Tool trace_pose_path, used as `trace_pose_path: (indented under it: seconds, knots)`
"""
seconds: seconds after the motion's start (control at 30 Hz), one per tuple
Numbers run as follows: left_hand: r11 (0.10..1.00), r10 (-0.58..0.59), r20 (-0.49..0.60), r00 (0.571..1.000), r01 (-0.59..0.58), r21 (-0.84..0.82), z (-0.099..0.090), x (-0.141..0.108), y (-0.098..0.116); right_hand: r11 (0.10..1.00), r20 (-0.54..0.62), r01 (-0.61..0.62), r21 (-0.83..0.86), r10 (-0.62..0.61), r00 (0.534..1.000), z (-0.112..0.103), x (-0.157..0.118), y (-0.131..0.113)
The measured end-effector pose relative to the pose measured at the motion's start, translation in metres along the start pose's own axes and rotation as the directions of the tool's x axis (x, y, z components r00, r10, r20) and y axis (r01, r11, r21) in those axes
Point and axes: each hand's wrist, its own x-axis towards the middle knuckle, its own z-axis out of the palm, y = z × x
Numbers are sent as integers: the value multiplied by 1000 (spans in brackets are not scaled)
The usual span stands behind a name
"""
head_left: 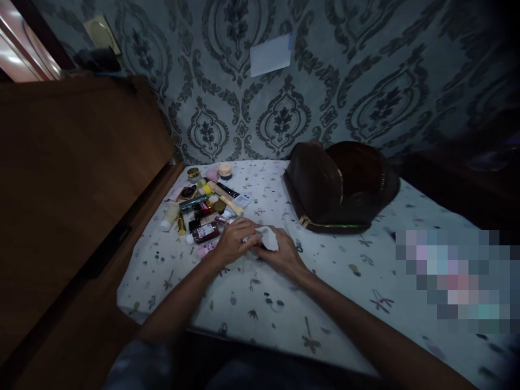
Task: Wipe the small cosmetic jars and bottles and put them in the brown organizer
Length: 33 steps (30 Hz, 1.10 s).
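Our left hand (236, 239) and right hand (287, 253) grip a white cloth (270, 238) around a small dark item (259, 245), near the bottle (205, 232); we should steady the item firmly and keep the cloth bunched clear of our fingertips.

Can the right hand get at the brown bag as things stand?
Probably yes: only patterned cloth shows between the right hand and the brown bag, though that hand holds a white tissue-like piece.
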Motion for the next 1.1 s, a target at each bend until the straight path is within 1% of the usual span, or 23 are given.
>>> trace_pose_path:
  seconds: [0.1,0.17,0.2,0.27,0.33,0.47,0.6,0.67,0.77,0.83,1.0,1.1]
  knots:
    - [990,-93,-75,993,100,102,1,-1,-4,999,35,-7,-51,9,999,-4,2,0]
    - [971,-166,-135,977,186,152,4,-2,-8,997,44,-8,-76,11,999,-5,3,1]
    - [962,-202,-156,967,226,152,5,-3,-10,996,47,-3,-84,7,999,-5,3,2]
    - [951,-271,-174,947,291,104,7,-4,-13,996,58,7,-92,-1,998,-6,3,5]
    - [941,-327,-162,931,336,32,8,-4,-14,996,75,18,-89,-11,997,-6,2,7]
    - [927,-374,-148,916,372,-40,8,-4,-14,997,122,66,-48,-59,991,-8,1,10]
    - [930,-367,-88,926,364,-51,10,-4,-12,996,136,84,-23,-80,988,-10,0,13]
    - [941,-338,-61,939,339,0,12,-4,-11,996,141,88,-21,-84,986,-11,-1,14]
    - [955,-263,-58,963,268,129,15,-6,-9,995,152,98,-3,-96,984,-11,-2,16]
    - [956,-212,-49,976,217,196,14,-7,-7,996,138,93,6,-93,986,-9,-1,17]
    - [957,-85,44,995,69,283,9,-8,1,992,112,127,-10,-125,986,-6,0,16]
    - [945,-48,95,994,14,326,9,-6,2,990,106,140,-1,-139,985,-6,1,15]
